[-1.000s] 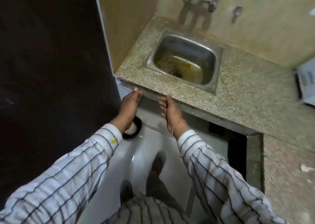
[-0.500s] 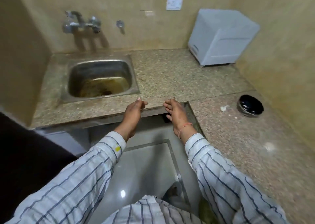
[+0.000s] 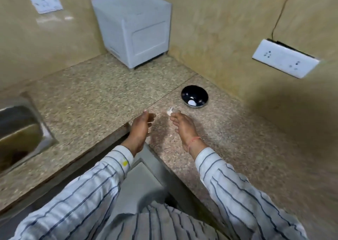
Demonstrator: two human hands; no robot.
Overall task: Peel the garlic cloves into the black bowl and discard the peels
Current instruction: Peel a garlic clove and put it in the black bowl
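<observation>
Both hands over inner corner of speckled granite desk [image 3: 102, 93], striped sleeves at wrists. Left hand [image 3: 140, 128] loosely open, fingers slack, holding nothing. Right hand [image 3: 184, 125] open too, fingers extended toward 11 o'clock, tips just beside a small white garlic scrap [image 3: 170, 110] lying on desk; contact not resolvable through blur. Thin red thread on right wrist. Black bowl [image 3: 194, 96] upright on desk at 1 o'clock from right hand, near but apart, close to right wall; one white peeled clove [image 3: 191, 102] inside at near rim. White box appliance [image 3: 135, 29] in far corner at 12 o'clock. Steel sink [image 3: 20, 130] at 9 o'clock. White socket plate [image 3: 285, 60] on right wall at 2 o'clock.
</observation>
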